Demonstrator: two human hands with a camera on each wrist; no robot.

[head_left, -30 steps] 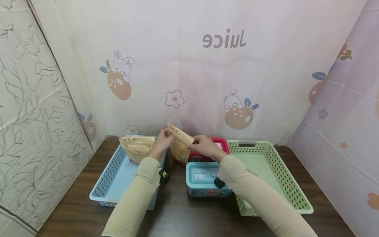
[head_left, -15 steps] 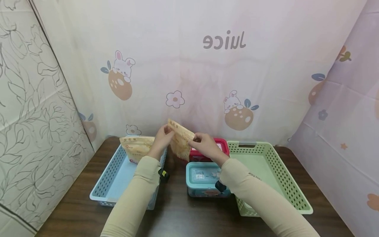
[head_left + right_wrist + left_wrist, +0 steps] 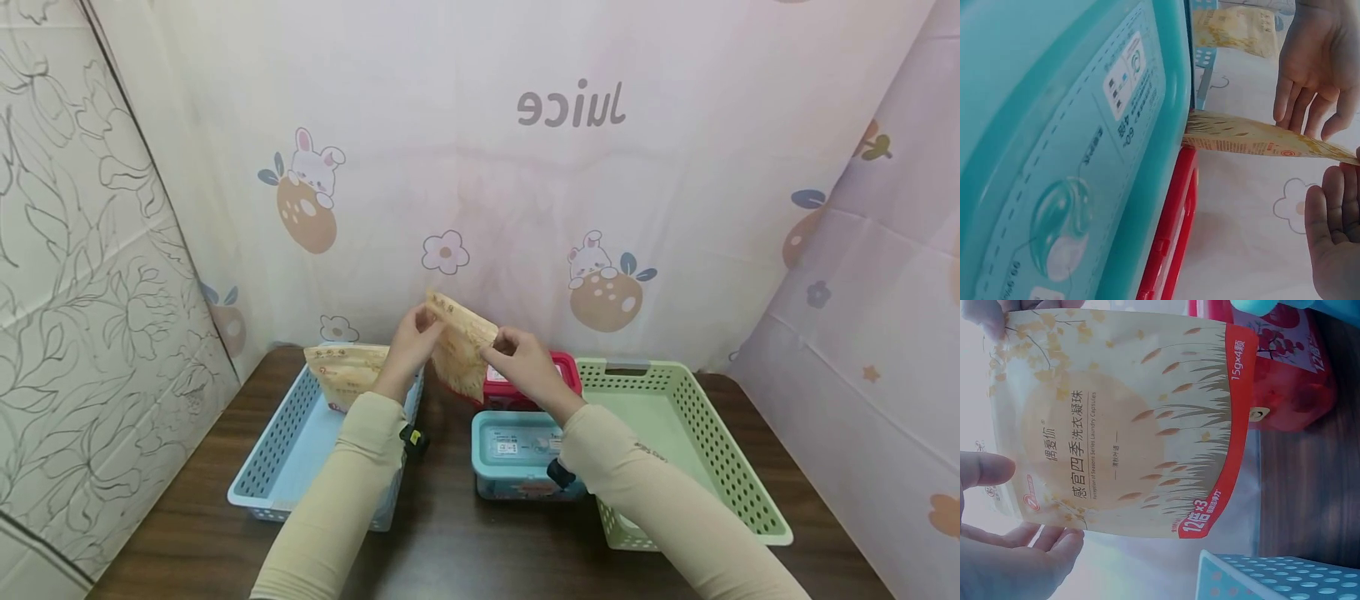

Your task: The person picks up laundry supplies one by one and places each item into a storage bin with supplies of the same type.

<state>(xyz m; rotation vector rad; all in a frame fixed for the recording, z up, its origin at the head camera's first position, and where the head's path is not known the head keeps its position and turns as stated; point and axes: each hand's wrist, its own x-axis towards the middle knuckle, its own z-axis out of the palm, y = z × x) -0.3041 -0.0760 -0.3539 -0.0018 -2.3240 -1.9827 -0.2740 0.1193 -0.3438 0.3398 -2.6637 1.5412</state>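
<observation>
Here, the left hand (image 3: 408,348) and right hand (image 3: 522,367) pinch a pouch (image 3: 461,357) aloft, partly hiding a red box (image 3: 567,372); beside stand a teal box (image 3: 517,450), green basket (image 3: 738,471) and blue basket (image 3: 255,468) holding another pouch (image 3: 345,373).

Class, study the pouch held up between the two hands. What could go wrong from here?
The left hand and right hand grip the pouch only near its top edge, so it might slip or swing. In the head view, it overlaps the red box, which it could bump if lowered. A second pouch in the blue basket shows close to the left hand, which might knock it.
</observation>
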